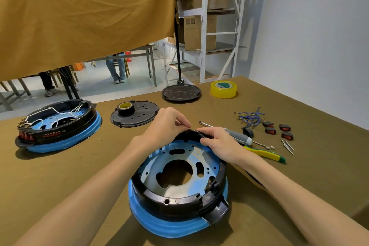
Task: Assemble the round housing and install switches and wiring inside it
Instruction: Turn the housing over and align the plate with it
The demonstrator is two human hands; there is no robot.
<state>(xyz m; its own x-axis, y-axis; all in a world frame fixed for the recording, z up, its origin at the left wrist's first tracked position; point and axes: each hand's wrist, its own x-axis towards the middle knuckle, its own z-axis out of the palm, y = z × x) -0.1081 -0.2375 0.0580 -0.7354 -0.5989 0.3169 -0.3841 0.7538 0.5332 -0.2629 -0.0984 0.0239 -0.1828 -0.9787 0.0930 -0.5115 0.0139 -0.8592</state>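
Round housing, lower centre of the frame, sits on the bench: black plastic ring seated over a blue-filmed base, with the perforated metal plate showing inside. No switches or wires are in it yet.

We have both hands at the far rim. Left hand has its fingers curled, fingertips pinching down on the black rim edge. Right hand lies just beside it, fingers bent over the same rim and gripping it. We cannot tell whether a small part is held between the fingertips; that spot is covered.

Judged step: seating or aligning the black ring on the base, i.e. the housing assembly stage, before any electrical fit-out.

Parts waiting at right of the frame: red rocker switches, blue wire bundle, screws, screwdriver, and a yellow-green handled tool partly under the right wrist. A finished reference unit, wired and switched, stands at left.

Next move, as we judge it: press the ring evenly around its circumference until it sits flush, then reach right for screws and screwdriver. Uneven pressure could leave the near side lifted.
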